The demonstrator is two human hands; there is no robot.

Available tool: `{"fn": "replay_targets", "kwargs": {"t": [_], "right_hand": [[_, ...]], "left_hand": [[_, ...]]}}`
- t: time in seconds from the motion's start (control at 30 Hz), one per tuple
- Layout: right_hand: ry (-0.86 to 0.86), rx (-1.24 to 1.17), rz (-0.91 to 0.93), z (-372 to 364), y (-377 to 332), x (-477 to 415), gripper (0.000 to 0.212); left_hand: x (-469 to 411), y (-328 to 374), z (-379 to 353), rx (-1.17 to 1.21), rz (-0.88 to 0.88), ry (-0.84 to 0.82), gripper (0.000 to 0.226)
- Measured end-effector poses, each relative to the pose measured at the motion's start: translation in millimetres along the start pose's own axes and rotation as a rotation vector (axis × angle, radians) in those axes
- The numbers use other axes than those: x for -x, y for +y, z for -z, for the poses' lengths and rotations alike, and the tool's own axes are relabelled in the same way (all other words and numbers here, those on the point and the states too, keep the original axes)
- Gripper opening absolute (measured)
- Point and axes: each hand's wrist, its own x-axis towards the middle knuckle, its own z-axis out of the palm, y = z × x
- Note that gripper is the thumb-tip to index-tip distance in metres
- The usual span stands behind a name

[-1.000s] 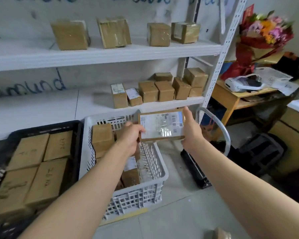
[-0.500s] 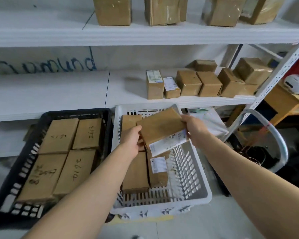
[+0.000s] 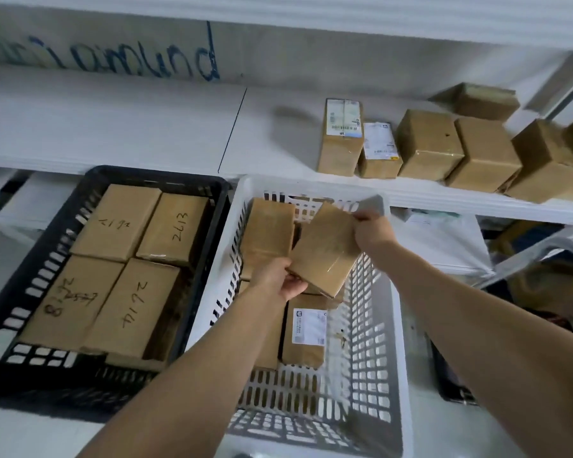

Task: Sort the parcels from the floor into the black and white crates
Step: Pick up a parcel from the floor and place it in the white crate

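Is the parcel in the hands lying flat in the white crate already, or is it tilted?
Tilted. The parcel is held slanted above the white crate, gripped by the left hand and right hand.

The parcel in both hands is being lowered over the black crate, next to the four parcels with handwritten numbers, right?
Not quite. The head view shows the parcel, held by the left hand and right hand, over the white crate, not the black crate. The four parcels with handwritten numbers lie in the black crate beside it.
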Motion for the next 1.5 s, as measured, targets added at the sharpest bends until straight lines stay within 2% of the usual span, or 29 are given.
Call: {"fn": "replay_targets", "kwargs": {"t": [0.2,0.47,0.83,1.07,1.17,1.3,1.43,1.5], "right_hand": [[-0.053,0.162,0.004,-22,5,-63,0.048],[-0.25,0.214,0.034,-62,19,-110,0.057],[-0.127,0.055,0.008,-78,20,-102,0.06],[-0.03,0.014,-0.021,-61,-3,-88,0.04],[0.032,-0.061,0.016,-48,-19,-74,0.035],[0.108,-0.193,0.086,-26,-43,-36,0.034],[0.246,-0.382,0.188,4,-62,22,0.021],[0.334,-0.467,0.205,18,-64,53,0.023]], "left_hand": [[-41,-6,-17,0.035,0.038,0.091,0.008],[-91,-2,-30,0.126,0.064,0.139,0.014],[-106,6,-27,0.16,0.109,0.118,0.015],[-95,17,-22,-0.002,0.132,0.135,0.024],[-85,31,-19,-0.116,0.057,0.134,0.027],[-55,58,-30,-0.224,-0.169,0.048,0.02],[-5,72,-51,-0.28,-0.367,-0.152,0.018],[20,69,-56,-0.35,-0.446,-0.252,0.02]]}}
